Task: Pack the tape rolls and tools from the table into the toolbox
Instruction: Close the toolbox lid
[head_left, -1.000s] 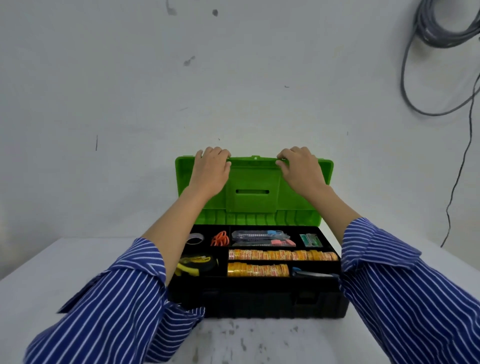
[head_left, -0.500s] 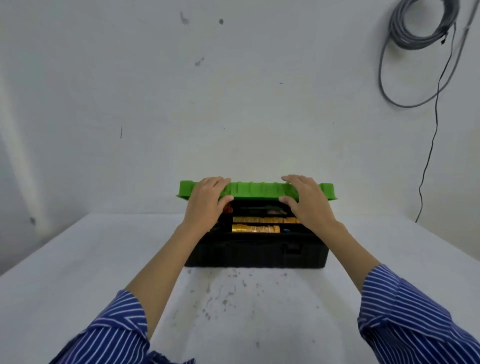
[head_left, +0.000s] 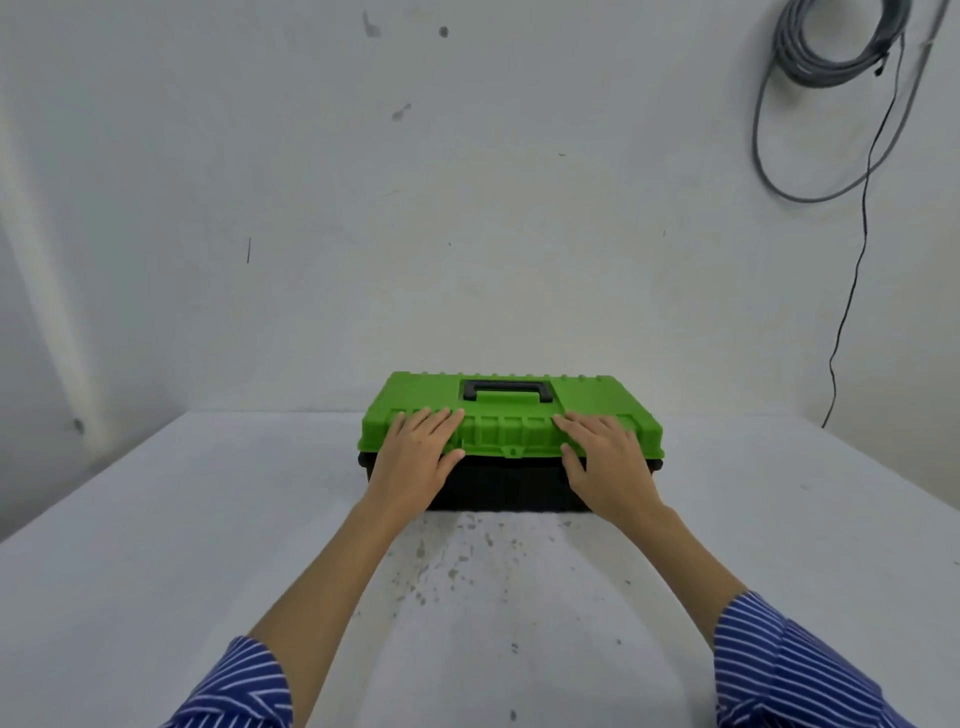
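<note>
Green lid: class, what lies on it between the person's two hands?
In the head view, between the left hand and right hand, the green lid shows its ribbed front edge and small latch tab.

White table (head_left: 156, 571) is seen, dark specks scattered on its near middle. Grey cable coil (head_left: 831, 47) is hung high on the white wall (head_left: 467, 208) at right, thin black wire (head_left: 852, 291) trailed down from it.

Both hands, the left hand (head_left: 415, 457) and right hand (head_left: 605, 462), press flat on the closed toolbox's (head_left: 511, 480) green lid (head_left: 511, 421) atop the white table (head_left: 156, 545).
</note>
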